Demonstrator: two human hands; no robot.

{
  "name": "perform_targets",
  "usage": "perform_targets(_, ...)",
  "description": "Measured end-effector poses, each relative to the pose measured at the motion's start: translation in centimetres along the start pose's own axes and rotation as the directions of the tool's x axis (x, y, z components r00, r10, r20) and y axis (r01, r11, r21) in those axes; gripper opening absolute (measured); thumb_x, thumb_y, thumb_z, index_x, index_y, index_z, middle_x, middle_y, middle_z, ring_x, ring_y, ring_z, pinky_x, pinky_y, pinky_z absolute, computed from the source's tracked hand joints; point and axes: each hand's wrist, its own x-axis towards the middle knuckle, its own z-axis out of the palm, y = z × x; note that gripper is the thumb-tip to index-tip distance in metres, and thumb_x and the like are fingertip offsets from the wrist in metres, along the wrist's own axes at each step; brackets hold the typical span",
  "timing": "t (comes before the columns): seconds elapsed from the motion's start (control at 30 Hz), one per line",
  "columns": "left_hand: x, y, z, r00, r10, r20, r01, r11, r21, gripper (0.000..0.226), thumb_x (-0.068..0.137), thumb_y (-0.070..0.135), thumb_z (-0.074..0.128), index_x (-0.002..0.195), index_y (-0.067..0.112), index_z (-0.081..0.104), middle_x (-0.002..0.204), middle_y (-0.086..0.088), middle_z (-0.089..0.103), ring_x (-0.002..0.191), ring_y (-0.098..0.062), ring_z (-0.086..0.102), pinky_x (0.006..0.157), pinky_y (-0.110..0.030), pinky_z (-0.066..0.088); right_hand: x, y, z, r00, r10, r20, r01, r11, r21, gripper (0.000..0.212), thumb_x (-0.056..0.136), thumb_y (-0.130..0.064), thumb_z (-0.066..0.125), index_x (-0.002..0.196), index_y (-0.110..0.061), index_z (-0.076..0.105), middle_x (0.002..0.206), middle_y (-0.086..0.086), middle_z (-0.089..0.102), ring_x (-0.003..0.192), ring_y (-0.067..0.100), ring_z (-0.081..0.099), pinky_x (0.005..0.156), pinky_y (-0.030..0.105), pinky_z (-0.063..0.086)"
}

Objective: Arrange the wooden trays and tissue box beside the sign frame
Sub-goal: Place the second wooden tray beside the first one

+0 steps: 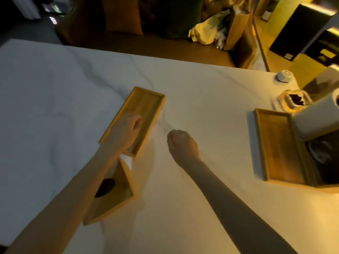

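Note:
A long wooden tray (145, 105) lies at an angle in the middle of the white marble table (55, 92). My left hand (126, 129) rests on its near left rim and grips it. Just below it stands a wooden tissue box (117, 195) with a dark oval slot, partly hidden by my left forearm. My right hand (181, 142) hovers over bare table to the tray's right, fingers curled with nothing in them. A second wooden tray (275, 147) lies at the right edge. I cannot make out a sign frame.
At the right stand a white paper roll (319, 118), a glass dish with dark contents (295, 101), a small white cap-like object (284, 76) and a dark box (326, 160). Bags and furniture stand beyond the table's far edge.

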Motion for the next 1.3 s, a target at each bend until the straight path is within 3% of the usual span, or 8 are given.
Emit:
perform_targets(0.2,0.6,-8.3,1.0,0.992,-0.083,0.094,0.073,0.991,0.11,0.049,0.089,0.021,0.046,0.134,0.008,0.03,0.136,-0.016,0.043,0.122,-0.031,0.045,0.096,-0.044,0.043,1.8,-2.2,6.2,0.982,0.02,0.186,-0.006,0.997,-0.078,0.053,0.096,-0.031,0.035,0.141,-0.01,0.019,0.152,0.008,0.023,0.139,0.024,0.019,0.113,0.038,0.022)
perform_targets(0.37,-0.3,-12.3,2.6,0.936,-0.246,0.25,0.211,0.965,0.157,0.056,0.091,0.024,0.043,0.137,0.003,0.021,0.15,-0.018,0.021,0.137,-0.031,0.023,0.112,-0.045,0.023,1.8,-2.3,10.1,0.918,0.124,0.376,-0.073,0.986,-0.147,0.069,0.094,-0.049,0.023,0.143,-0.009,-0.004,0.155,0.01,-0.011,0.142,0.024,-0.013,0.113,0.038,-0.008)
perform_targets(0.57,-0.1,-13.0,2.9,0.898,-0.375,0.231,0.409,0.905,-0.119,0.039,0.091,0.012,0.043,0.129,0.006,0.041,0.149,-0.015,0.025,0.137,-0.028,0.024,0.111,-0.041,0.021,2.0,-3.7,11.3,0.898,0.144,0.417,-0.154,0.988,-0.008,0.07,0.093,-0.051,0.021,0.143,-0.015,-0.012,0.154,0.007,-0.018,0.14,0.021,-0.021,0.114,0.04,-0.011)
perform_targets(0.73,0.6,-12.5,1.7,0.855,-0.434,0.283,0.506,0.817,-0.275,0.036,0.087,0.004,0.044,0.121,0.012,0.053,0.141,-0.012,0.038,0.127,-0.028,0.037,0.104,-0.04,0.031,2.5,-4.3,11.5,0.919,0.175,0.353,-0.27,0.933,0.239,0.061,0.093,-0.044,0.029,0.145,-0.022,0.003,0.157,0.0,-0.002,0.142,0.019,-0.005,0.115,0.036,-0.002)
perform_targets(0.87,0.5,-11.7,0.5,0.807,-0.457,0.374,0.59,0.641,-0.49,0.039,0.086,0.003,0.048,0.124,0.014,0.049,0.116,-0.004,0.054,0.104,-0.019,0.051,0.092,-0.033,0.04,2.6,-4.3,9.3,0.913,0.169,0.371,-0.36,0.76,0.54,0.048,0.089,-0.034,0.038,0.136,-0.03,0.029,0.139,-0.001,0.042,0.126,0.02,0.041,0.105,0.04,0.036)
perform_targets(0.97,0.2,-11.6,0.0,0.757,-0.467,0.457,0.653,0.52,-0.551,0.043,0.086,0.006,0.052,0.127,0.015,0.046,0.105,-0.006,0.059,0.091,-0.018,0.058,0.089,-0.038,0.047,2.7,-3.9,7.5,0.867,0.186,0.463,-0.465,0.636,0.616,0.043,0.091,-0.02,0.045,0.133,-0.026,0.039,0.122,-0.001,0.055,0.114,0.017,0.05,0.094,0.031,0.04)
perform_targets(1.1,0.1,-10.6,-0.6,0.745,-0.432,0.509,0.665,0.418,-0.619,0.044,0.083,0.003,0.054,0.126,0.013,0.048,0.101,-0.007,0.062,0.088,-0.016,0.061,0.068,-0.021,0.056,2.6,-3.5,5.5,0.869,0.187,0.457,-0.479,0.544,0.689,0.043,0.088,-0.009,0.05,0.129,-0.02,0.045,0.099,-0.007,0.06,0.102,0.017,0.056,0.091,0.031,0.046)
perform_targets(1.3,-0.1,-7.4,-1.2,0.776,-0.395,0.492,0.625,0.375,-0.685,0.044,0.081,-0.002,0.056,0.123,0.009,0.05,0.092,-0.008,0.064,0.071,-0.01,0.068,0.06,-0.013,0.055,2.1,-2.1,1.3,0.898,0.16,0.41,-0.422,0.574,0.701,0.031,0.087,-0.002,0.051,0.1,-0.03,0.055,0.09,0.003,0.063,0.097,0.031,0.061,0.098,0.048,0.044)
